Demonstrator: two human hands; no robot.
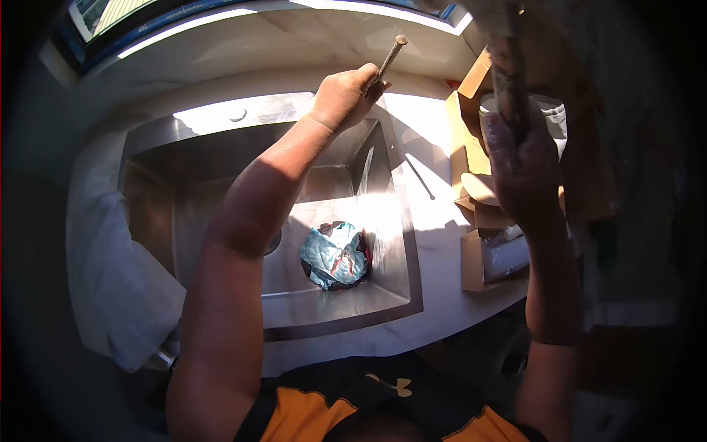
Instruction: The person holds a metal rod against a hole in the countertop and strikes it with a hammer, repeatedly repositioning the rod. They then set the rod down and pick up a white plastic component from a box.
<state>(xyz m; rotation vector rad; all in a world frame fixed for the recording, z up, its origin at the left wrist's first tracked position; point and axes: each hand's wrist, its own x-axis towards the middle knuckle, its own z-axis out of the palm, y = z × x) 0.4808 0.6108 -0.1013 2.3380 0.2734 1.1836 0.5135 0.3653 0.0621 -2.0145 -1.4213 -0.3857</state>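
Here, in the head view, the left hand (pixel 347 96) is closed around a slim ribbed rod (pixel 392 59) above the sink (pixel 414 283)'s far right corner, while the right hand (pixel 524 166) grips a blurred, dark, stick-like object (pixel 508 85) raised over the open cardboard box (pixel 459 140).

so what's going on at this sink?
A person has both arms out over the counter. The left hand grips a thin ribbed rod near the far right corner of the sink. The right hand holds a long dark object, too blurred to identify, upright in the view in front of an open cardboard box. A crumpled blue bundle lies in the sink, touched by neither hand.
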